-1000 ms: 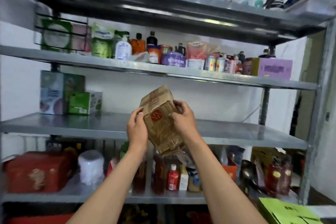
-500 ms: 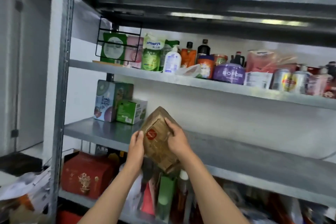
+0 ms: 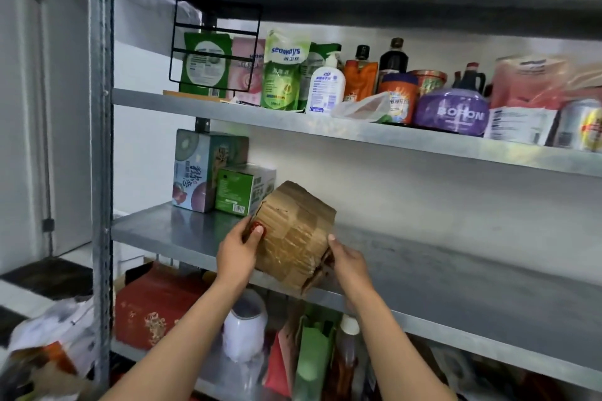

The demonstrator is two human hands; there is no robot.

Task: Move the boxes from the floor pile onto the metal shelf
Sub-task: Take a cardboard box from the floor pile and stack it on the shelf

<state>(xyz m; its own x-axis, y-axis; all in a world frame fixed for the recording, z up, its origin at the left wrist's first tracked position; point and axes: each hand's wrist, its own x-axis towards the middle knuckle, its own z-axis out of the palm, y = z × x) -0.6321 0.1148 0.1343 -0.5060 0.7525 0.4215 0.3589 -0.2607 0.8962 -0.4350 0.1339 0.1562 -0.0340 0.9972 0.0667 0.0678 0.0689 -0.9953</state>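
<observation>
A worn brown cardboard box (image 3: 294, 231), taped and with a red round logo, is held tilted over the front edge of the middle metal shelf (image 3: 439, 270). My left hand (image 3: 239, 251) grips its left side, thumb over the logo. My right hand (image 3: 350, 262) holds its lower right corner. Whether the box rests on the shelf or hangs just above it, I cannot tell. Two boxes stand at the shelf's back left: a tall fruit-printed box (image 3: 198, 169) and a small green box (image 3: 242, 189).
The shelf above (image 3: 325, 127) carries pouches, bottles and jars. Below are a red box (image 3: 156, 306), a white jar (image 3: 244, 325) and bottles. A grey upright post (image 3: 101, 140) stands at left. The middle shelf is bare to the right of the held box.
The view has swung left and closer to the shelf. Both hands have carried the box forward and down to the middle shelf's front edge, beside the green box.
</observation>
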